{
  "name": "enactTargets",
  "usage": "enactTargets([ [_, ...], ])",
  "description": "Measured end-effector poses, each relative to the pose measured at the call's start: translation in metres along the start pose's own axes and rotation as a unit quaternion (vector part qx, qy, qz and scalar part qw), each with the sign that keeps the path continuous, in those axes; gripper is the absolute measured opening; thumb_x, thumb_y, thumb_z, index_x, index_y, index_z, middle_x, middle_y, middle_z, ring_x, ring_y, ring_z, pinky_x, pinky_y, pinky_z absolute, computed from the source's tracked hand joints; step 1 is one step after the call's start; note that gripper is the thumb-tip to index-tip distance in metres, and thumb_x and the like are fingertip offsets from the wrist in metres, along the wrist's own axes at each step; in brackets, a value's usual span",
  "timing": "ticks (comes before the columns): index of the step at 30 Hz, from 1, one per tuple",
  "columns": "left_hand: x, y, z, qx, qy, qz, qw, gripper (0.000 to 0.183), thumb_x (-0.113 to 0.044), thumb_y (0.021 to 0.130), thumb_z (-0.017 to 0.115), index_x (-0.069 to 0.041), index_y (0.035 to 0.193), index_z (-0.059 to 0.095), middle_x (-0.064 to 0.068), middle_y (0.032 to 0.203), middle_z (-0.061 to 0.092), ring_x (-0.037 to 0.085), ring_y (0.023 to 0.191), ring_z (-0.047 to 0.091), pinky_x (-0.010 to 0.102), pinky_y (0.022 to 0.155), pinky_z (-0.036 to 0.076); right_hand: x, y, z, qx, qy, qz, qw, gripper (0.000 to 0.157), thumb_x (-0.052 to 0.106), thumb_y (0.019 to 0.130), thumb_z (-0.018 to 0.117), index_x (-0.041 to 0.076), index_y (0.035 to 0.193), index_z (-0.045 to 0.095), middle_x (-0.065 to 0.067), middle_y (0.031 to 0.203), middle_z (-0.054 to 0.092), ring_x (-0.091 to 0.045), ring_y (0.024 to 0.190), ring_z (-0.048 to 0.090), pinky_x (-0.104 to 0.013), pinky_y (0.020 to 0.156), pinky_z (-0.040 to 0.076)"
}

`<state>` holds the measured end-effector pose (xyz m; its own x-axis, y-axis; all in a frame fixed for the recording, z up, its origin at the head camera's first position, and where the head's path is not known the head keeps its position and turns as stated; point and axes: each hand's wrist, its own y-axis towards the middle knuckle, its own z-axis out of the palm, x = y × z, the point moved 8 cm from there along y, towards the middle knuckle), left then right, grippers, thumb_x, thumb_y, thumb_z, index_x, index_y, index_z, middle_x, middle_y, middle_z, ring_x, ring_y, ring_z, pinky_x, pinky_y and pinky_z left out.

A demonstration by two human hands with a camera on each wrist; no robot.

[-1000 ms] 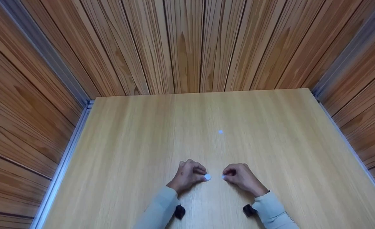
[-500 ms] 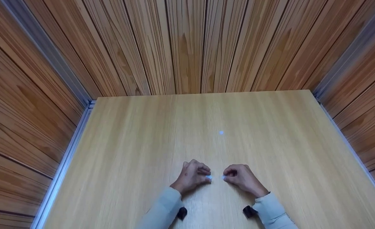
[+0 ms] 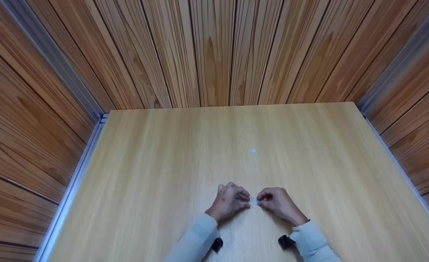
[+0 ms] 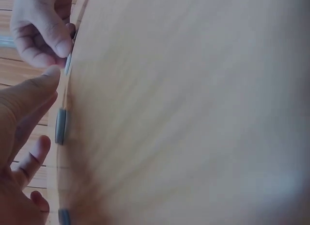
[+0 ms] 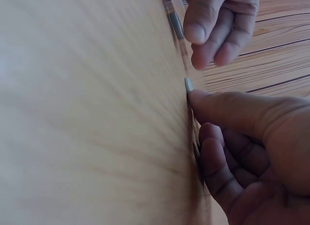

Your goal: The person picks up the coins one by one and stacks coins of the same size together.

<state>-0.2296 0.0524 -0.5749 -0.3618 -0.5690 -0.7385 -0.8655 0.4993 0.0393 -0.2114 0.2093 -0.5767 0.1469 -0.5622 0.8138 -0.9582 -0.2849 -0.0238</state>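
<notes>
A small pale coin-like disc point(image 3: 255, 202) stands out at the fingertips of my right hand point(image 3: 278, 204), whose thumb and forefinger pinch it at the tabletop. Its thin edge shows beside my right thumb in the right wrist view. My left hand point(image 3: 232, 202) reaches in from the left, thumb and fingers apart, tips just short of that disc. Beneath its fingers a second grey disc point(image 4: 60, 126) lies on the table, mostly covered in the head view. Farther back on the table lies another pale disc point(image 3: 253, 150).
The light wooden table point(image 3: 163, 153) meets a plank wall point(image 3: 214, 54) at its back edge. Metal rails point(image 3: 76, 182) run along both sides. A black wrist camera point(image 3: 217, 245) hangs below the left sleeve, and another camera point(image 3: 285, 242) below the right.
My left hand has slid right, past the disc that was at its fingertips, and now nears my right hand. My right hand has hardly moved.
</notes>
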Motion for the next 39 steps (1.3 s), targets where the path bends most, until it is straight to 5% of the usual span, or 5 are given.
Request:
enactTargets([
  [15,-0.002,0.009,0.009,0.010,-0.005,-0.010,0.9999,0.016,-0.024,0.084,0.082,-0.020,0.098,0.077,-0.019,0.087,0.073,0.001,0.089,0.051,0.034,0.084,0.028,0.000,0.001,0.000,-0.009,-0.017,-0.001,1.000,0.008,0.005,0.085,0.078,0.012,0.083,0.075,0.009,0.077,0.066,-0.006,0.071,0.058,-0.023,0.066,0.046],
  [32,-0.008,0.014,0.012,-0.003,0.021,0.022,0.9995,0.015,-0.024,0.083,0.083,-0.019,0.096,0.078,-0.015,0.087,0.075,0.001,0.087,0.052,0.028,0.078,0.028,0.002,0.001,-0.001,-0.007,-0.010,-0.011,1.000,0.009,0.002,0.085,0.077,0.011,0.084,0.075,0.008,0.077,0.068,-0.005,0.070,0.057,-0.023,0.065,0.046],
  [39,-0.007,0.016,0.010,-0.005,0.016,0.017,0.9997,0.015,-0.024,0.082,0.084,-0.019,0.095,0.078,-0.015,0.085,0.075,-0.001,0.096,0.063,0.028,0.076,0.029,0.001,0.004,-0.001,-0.002,-0.007,-0.016,1.000,0.006,0.005,0.084,0.079,0.011,0.084,0.076,0.008,0.078,0.068,-0.004,0.070,0.057,-0.023,0.064,0.045],
])
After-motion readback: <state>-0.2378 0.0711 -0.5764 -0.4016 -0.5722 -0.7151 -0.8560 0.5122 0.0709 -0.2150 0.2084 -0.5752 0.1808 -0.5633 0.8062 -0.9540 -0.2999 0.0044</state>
